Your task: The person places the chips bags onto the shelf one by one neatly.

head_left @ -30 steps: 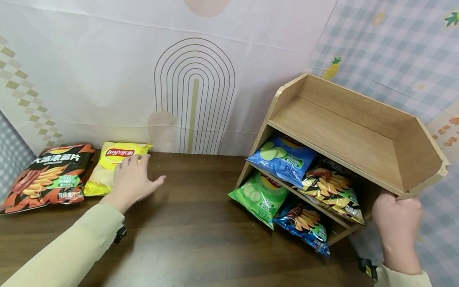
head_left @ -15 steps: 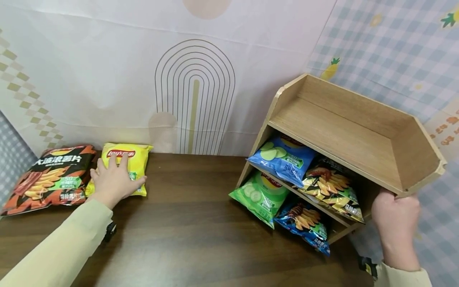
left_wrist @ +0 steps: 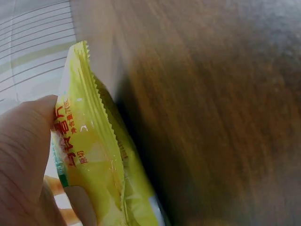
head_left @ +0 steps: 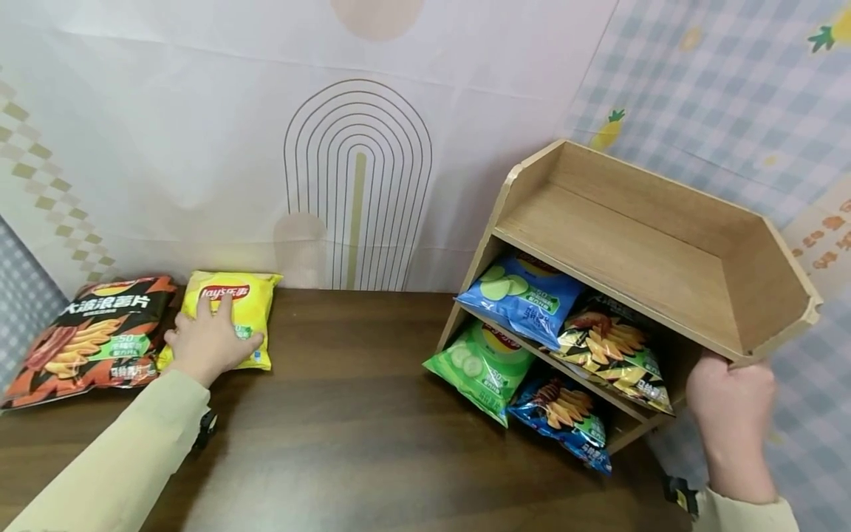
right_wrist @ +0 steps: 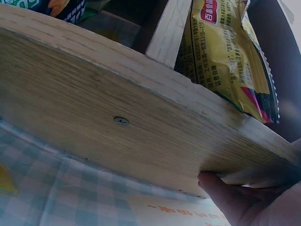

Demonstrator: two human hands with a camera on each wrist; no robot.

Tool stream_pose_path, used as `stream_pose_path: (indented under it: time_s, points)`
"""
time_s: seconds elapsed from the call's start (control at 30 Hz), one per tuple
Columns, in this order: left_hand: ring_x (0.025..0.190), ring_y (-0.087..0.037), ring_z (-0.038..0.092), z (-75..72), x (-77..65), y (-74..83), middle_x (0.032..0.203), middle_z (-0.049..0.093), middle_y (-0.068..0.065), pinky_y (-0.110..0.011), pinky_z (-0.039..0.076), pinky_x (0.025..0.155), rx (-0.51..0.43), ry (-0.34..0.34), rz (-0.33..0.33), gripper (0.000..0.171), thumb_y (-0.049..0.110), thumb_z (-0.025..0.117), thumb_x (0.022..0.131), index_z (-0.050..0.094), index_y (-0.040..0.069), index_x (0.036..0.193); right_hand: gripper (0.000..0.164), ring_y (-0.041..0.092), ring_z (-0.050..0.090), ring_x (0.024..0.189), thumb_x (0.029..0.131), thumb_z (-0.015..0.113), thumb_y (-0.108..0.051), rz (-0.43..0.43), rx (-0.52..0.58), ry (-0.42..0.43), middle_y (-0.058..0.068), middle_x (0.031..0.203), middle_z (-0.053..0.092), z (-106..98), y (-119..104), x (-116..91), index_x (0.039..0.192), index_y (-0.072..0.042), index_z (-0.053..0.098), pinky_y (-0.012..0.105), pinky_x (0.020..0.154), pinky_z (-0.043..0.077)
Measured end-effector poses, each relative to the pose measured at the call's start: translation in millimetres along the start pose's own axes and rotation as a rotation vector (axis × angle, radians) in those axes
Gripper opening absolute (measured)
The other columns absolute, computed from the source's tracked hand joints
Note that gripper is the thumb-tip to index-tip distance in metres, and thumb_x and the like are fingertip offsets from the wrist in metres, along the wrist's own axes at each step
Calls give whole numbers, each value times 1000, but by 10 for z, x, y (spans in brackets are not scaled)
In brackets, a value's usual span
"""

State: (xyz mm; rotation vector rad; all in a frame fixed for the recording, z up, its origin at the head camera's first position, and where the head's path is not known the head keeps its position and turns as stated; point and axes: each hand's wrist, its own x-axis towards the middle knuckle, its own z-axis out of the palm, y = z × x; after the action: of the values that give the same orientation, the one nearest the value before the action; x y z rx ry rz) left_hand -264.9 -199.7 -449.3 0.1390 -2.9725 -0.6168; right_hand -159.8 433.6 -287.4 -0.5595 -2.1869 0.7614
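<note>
In the head view my left hand (head_left: pixel 207 341) lies over a yellow Lay's potato chip bag (head_left: pixel 255 310), its fingers spread across the front. Seen from the left wrist, the thumb touches the front of that bag (left_wrist: pixel 94 155) near its crimped end. On the right, my right hand (head_left: pixel 731 421) grips the side of a wooden shelf (head_left: pixel 625 244), just below its top board. From the right wrist, the thumb shows against the outer side panel (right_wrist: pixel 117 141); the other fingers are mostly hidden. Left of the yellow bag lies a black and orange chip bag (head_left: pixel 100 340).
The shelf's upper tier holds a blue chip bag (head_left: pixel 521 295) and a black and yellow one (head_left: pixel 614 351). Below are a green bag (head_left: pixel 482 366) and a dark blue bag (head_left: pixel 565 417). A brown wooden table (head_left: pixel 359 428) meets a patterned wall cloth (head_left: pixel 219 133) behind.
My left hand has moved left and down onto the yellow chip bag, and its thumb has drawn in slightly. The right hand keeps its grip on the shelf.
</note>
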Motion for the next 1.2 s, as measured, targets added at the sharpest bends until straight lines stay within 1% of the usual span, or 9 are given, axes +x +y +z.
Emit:
stream_pose_path:
  time_s: [0.13, 0.27, 0.5, 0.63, 0.77, 1.0, 1.1, 1.13, 1.2]
  points:
    - [99, -72, 30, 13, -31, -33, 139, 15, -42, -80, 29, 70, -2, -23, -17, 100, 57, 66, 81, 21, -1, 149, 33, 36, 47, 82, 91, 38, -15, -27, 0, 2, 29, 108, 60, 25, -19, -9, 107, 4, 59, 37, 58, 32]
    - [97, -71, 32, 27, -74, -55, 138, 17, -41, -79, 28, 70, -5, -42, -24, 97, 55, 65, 81, 23, -1, 148, 29, 35, 45, 76, 88, 39, -12, -19, -7, -15, 30, 104, 60, 31, -32, -11, 101, 4, 60, 35, 54, 30]
    - [98, -68, 34, 34, -137, -54, 136, 23, -40, -79, 30, 71, 12, -37, -6, 94, 54, 65, 81, 28, -2, 146, 26, 21, 41, 66, 85, 39, -8, -9, 8, 5, 27, 97, 60, 39, 8, -81, 96, 3, 60, 30, 51, 30]
    - [101, -69, 35, 70, -136, -18, 138, 26, -37, -80, 30, 73, 27, -20, 10, 92, 54, 67, 81, 31, -1, 146, 25, 15, 36, 55, 82, 39, -7, -9, -15, 31, 32, 89, 58, 28, 53, -103, 87, 5, 59, 30, 45, 27]
    - [106, -69, 33, 97, -144, 8, 140, 26, -36, -80, 28, 77, 36, -23, 8, 92, 55, 67, 80, 31, 1, 146, 27, 9, 34, 54, 82, 38, -6, -22, -19, 50, 35, 89, 58, 43, 76, -98, 88, 6, 60, 29, 45, 26]
    - [107, -67, 35, 92, -163, 89, 142, 28, -33, -80, 27, 80, 43, -3, 6, 91, 55, 67, 80, 32, 4, 147, 30, 24, 41, 64, 80, 36, -4, -33, -5, 64, 33, 94, 58, 60, 50, -36, 93, 10, 59, 30, 52, 26]
    - [108, -67, 35, 114, -174, 143, 143, 29, -32, -79, 29, 79, 43, -3, 11, 91, 55, 67, 80, 33, 5, 148, 26, 15, 38, 58, 79, 37, -2, -16, -5, 50, 32, 86, 56, 24, 57, 2, 88, 10, 57, 27, 48, 26]
    - [109, -67, 35, 118, -177, 153, 142, 29, -32, -79, 29, 79, 42, -2, 12, 91, 55, 67, 79, 33, 5, 148, 24, 10, 34, 55, 78, 37, -2, -8, -9, 45, 32, 83, 56, 11, 64, 13, 85, 9, 57, 27, 46, 26]
    - [109, -67, 35, 116, -184, 163, 142, 30, -32, -79, 29, 79, 43, 5, 13, 91, 54, 67, 80, 33, 5, 148, 20, 8, 31, 52, 78, 38, -2, 8, -16, 32, 31, 76, 54, -6, 75, 19, 78, 8, 56, 26, 43, 26]
